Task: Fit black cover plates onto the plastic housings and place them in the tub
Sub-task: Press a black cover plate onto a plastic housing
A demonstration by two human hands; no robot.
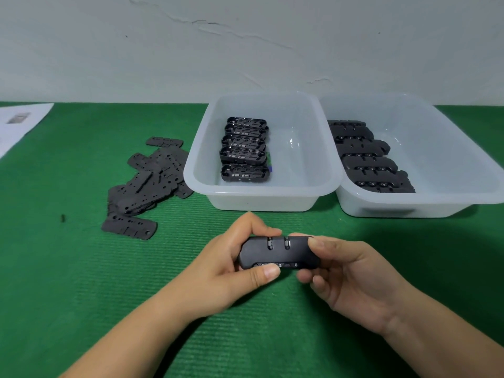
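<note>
Both hands hold one black plastic housing (278,253) above the green mat, near the front centre. It shows two small slots on top and number dials along its near edge. My left hand (229,266) grips its left end, thumb under the near edge. My right hand (346,271) pinches its right end. A loose pile of flat black cover plates (147,184) lies on the mat to the left. The middle tub (261,192) holds a row of several open housings (244,148). The right tub (409,205) holds several closed housings (368,156).
The two translucent white tubs stand side by side at the back, touching. A white paper sheet (21,124) lies at the far left edge. A tiny dark speck (63,218) sits on the green mat (81,282). A pale wall rises behind the table.
</note>
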